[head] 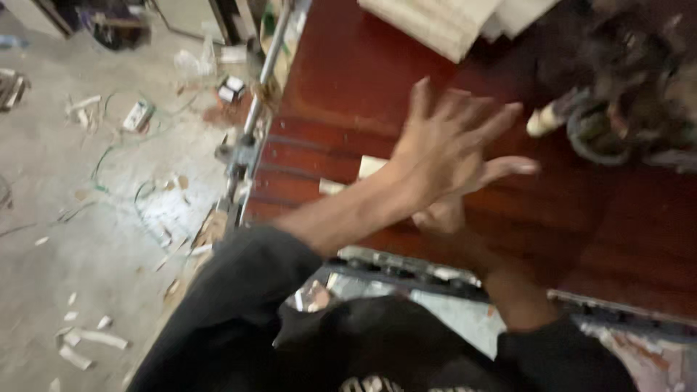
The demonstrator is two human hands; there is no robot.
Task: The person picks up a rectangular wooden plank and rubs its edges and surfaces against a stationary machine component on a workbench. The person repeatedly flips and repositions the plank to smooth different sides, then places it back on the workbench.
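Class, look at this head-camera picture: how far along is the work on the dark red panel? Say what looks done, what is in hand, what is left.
Done: the red-brown panel lies flat, and offcuts litter the floor. In hand: the left hand is spread open over the panel, holding nothing; the right hand is mostly hidden under it. Left: small pale blocks and the blurred tool heap lie untouched.

Reddish-brown grooved wooden panel [341,80] bearing pale stacked boards [443,22] at its far edge, two small pale wood offcuts [370,165] near its middle, and a blurred dark tangle of cable [617,94] at right; littered concrete floor [72,218] alongside.
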